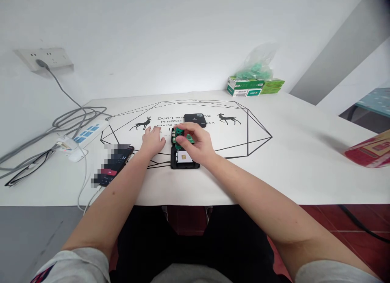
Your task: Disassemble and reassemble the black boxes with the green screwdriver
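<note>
My right hand (199, 144) pinches a small green-and-black piece (180, 133) between thumb and fingers; its exact kind I cannot make out. Directly below is an opened black device casing (185, 166). A white panel with a gold-coloured square (183, 156) shows inside it, along with part of a green circuit board (191, 139). My fingers hide much of the casing's upper half. To its left, my left hand (154, 142) rests on the table with fingers apart, holding nothing. Just beyond my right hand lies a black rounded cover (195, 120).
A phone (117, 165), partly pixelated, lies left beside my forearm. Further left are a power strip (91, 132), coiled grey cables (76, 114) and glasses (29, 169). Green boxes (246, 84) under a plastic bag (257, 63) stand at the back right. A red package (370, 151) sits far right.
</note>
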Tool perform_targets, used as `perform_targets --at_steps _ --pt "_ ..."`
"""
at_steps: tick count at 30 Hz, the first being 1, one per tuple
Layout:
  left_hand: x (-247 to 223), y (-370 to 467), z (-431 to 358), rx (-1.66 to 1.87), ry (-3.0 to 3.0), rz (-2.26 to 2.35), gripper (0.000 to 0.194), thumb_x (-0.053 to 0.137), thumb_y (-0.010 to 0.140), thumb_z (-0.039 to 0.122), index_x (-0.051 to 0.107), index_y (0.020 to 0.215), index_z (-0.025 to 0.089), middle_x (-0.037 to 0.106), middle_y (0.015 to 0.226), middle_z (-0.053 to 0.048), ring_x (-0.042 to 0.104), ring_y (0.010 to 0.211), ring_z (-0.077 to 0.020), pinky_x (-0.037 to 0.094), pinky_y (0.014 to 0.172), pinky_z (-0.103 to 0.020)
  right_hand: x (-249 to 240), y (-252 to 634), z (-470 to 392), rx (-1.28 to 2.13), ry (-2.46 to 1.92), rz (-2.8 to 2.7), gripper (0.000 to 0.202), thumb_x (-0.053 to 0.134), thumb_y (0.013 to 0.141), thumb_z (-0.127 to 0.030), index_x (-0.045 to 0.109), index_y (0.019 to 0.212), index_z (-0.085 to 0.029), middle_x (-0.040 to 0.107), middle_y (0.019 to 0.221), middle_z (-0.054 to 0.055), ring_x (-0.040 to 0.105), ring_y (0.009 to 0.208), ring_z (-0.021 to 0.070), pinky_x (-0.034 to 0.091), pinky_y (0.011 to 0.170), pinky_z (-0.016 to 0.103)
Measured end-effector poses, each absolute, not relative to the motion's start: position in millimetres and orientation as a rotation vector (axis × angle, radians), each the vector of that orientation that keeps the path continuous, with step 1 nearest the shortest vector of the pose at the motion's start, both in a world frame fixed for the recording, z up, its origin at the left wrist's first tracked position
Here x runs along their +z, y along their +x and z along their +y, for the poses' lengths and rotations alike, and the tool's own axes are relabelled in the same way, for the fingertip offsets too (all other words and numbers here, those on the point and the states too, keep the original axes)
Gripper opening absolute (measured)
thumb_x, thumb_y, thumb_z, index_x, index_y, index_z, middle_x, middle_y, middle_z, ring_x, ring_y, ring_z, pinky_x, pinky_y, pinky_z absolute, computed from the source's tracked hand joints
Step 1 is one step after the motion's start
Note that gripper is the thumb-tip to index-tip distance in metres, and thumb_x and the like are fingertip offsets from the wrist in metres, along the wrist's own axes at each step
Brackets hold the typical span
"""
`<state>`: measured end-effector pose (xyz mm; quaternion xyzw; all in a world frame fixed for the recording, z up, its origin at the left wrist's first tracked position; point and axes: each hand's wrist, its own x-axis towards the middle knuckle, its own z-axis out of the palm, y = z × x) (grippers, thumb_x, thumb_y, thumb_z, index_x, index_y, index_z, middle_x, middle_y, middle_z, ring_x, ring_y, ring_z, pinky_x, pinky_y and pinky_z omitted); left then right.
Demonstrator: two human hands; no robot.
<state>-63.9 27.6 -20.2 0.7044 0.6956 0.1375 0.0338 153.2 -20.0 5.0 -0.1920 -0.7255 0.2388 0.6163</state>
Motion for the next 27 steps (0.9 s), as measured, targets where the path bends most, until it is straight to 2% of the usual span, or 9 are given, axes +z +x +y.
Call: perform_targets --at_steps 3,5,7,11,17,20,23,27 --pt "-20.6 -62.8 28.7 0.397 2.128 2.155 0.066 0.054 0.100 0.034 0.047 0.163 0.018 0.054 0.169 -0.015 0.029 0.166 -0.0429 0.038 0.129 -0.062 7.1 155.5 -19.7 0.501 -0.377 -1.694 0.029 0.053 0.112 -0.044 0.071 0.128 -0.029 0.080 0.123 0.010 0.076 0.110 0.0238 0.064 0.090 0.044" --pt "-20.8 -62.0 29.2 0.364 2.127 2.156 0.065 0.052 0.100 0.034 0.047 0.163 0.020 0.053 0.170 -0.014 0.031 0.165 -0.0415 0.039 0.128 -0.062 8.0 156.1 -18.5 0.479 -0.364 -1.716 0.030 0.049 0.114 -0.040 0.072 0.129 -0.029 0.080 0.123 0.010 0.075 0.108 0.0225 0.063 0.090 0.043" --pt "-20.7 -61.3 29.1 0.331 2.140 2.161 0.061 0.050 0.102 0.034 0.050 0.161 0.022 0.050 0.172 -0.014 0.033 0.164 -0.0407 0.040 0.127 -0.061 8.7 156.0 -17.1 0.438 -0.376 -1.740 0.028 0.053 0.112 -0.040 0.073 0.129 -0.028 0.078 0.117 0.009 0.072 0.099 0.0213 0.062 0.085 0.042" --pt "-19.1 -60.7 27.8 0.247 2.172 2.154 0.050 0.048 0.105 0.036 0.061 0.152 0.024 0.048 0.174 -0.013 0.034 0.162 -0.0415 0.041 0.124 -0.062 9.4 155.9 -15.5 0.393 -0.399 -1.716 0.029 0.073 0.102 -0.044 0.075 0.128 -0.030 0.071 0.102 0.004 0.060 0.083 0.0187 0.059 0.079 0.040" --pt "-16.6 -59.4 25.9 0.233 2.227 2.116 0.041 0.048 0.104 0.028 0.071 0.137 0.028 0.057 0.169 -0.007 0.039 0.155 -0.0431 0.045 0.117 -0.064 12.1 161.3 -16.6 0.483 -0.387 -1.710 0.033 0.055 0.111 -0.044 0.079 0.129 -0.030 0.069 0.101 0.006 0.063 0.093 0.0215 0.059 0.086 0.044" --pt "-16.4 -58.6 25.2 0.245 2.241 2.129 0.038 0.048 0.104 0.028 0.074 0.133 0.027 0.061 0.163 -0.009 0.043 0.148 -0.0431 0.047 0.114 -0.062 12.8 160.9 -16.3 0.482 -0.389 -1.703 0.032 0.056 0.111 -0.046 0.078 0.127 -0.029 0.067 0.100 0.006 0.062 0.091 0.0217 0.060 0.086 0.046" --pt "-16.2 -58.0 24.5 0.242 2.252 2.152 0.039 0.050 0.103 0.029 0.075 0.133 0.027 0.061 0.163 -0.010 0.044 0.146 -0.0438 0.046 0.113 -0.062 11.3 156.9 -15.8 0.512 -0.417 -1.644 0.030 0.060 0.109 -0.051 0.075 0.123 -0.029 0.066 0.113 0.009 0.065 0.097 0.0223 0.062 0.087 0.046" --pt "-15.3 -57.0 23.9 0.223 2.274 2.180 0.039 0.051 0.104 0.030 0.076 0.133 0.023 0.059 0.163 -0.014 0.045 0.145 -0.0439 0.045 0.113 -0.060 5.8 150.3 -15.5 0.779 -0.383 -1.551 0.031 0.072 0.102 -0.055 0.062 0.118 -0.030 0.065 0.139 0.010 0.073 0.105 0.0204 0.066 0.092 0.045"
